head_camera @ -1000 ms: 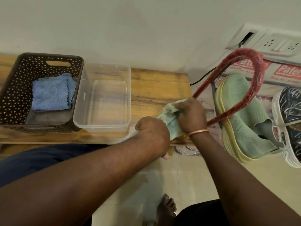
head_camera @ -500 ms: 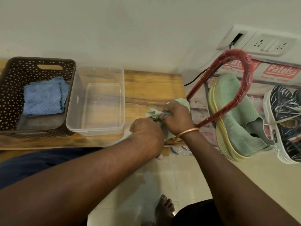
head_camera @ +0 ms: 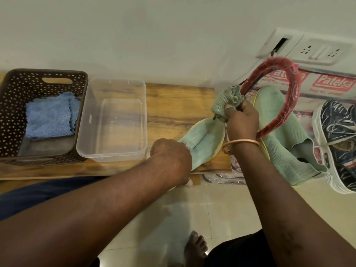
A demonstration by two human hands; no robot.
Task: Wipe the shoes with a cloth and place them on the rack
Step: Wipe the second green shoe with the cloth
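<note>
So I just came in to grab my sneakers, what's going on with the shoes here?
A person is cleaning shoes. The left hand grips a pale green shoe over the wooden bench, while the right hand holds a bunched green cloth at the shoe's far end. The matching shoe sits by the red rack frame, beside a dark patterned sneaker. A blue cloth lies in the brown basket, next to a clear tub.

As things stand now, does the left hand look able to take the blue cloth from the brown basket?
Probably not at once: the left hand grips a green shoe. Once freed, likely yes: the brown basket is open on top, and the blue cloth lies uncovered.
</note>
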